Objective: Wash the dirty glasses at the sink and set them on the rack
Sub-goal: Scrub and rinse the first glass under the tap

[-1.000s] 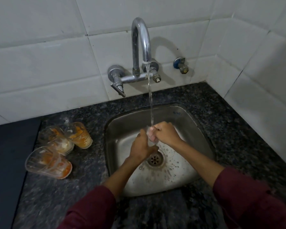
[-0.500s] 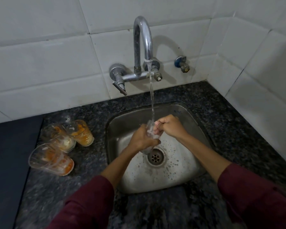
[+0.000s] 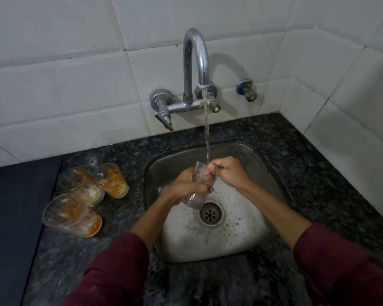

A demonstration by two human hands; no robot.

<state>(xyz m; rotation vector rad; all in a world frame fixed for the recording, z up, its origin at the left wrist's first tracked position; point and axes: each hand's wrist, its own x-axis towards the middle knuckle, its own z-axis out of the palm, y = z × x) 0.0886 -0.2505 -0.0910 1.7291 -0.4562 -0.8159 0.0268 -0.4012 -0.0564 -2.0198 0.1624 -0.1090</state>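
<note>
- We are holding a clear glass (image 3: 198,186) over the sink (image 3: 261,164), tilted, mouth up toward the stream (image 3: 206,138) from the tap (image 3: 196,60), base just above the drain (image 3: 211,214).
- Our left hand (image 3: 186,186) is wrapping round the glass body, fingers curled about its lower half.
- Our right hand (image 3: 227,173) is curling at the rim, fingers seemingly hooked inside the mouth; how far in they reach, we cannot tell.
- We are judging the glass light and stiff, but wet, so slippery, and brittle against the steel basin.
- The body grip looks the safest hold: fingers spread round the wall, not pinching the thin rim alone.
- Three dirty glasses (image 3: 84,193) are waiting on the counter (image 3: 119,221) left of the sink, smeared orange and white; two upright, the nearest apparently on its side.
- Those smears may be greasy, so we are expecting a slicker hold there, best taken low on the wall.
- No rack is showing in this view.
</note>
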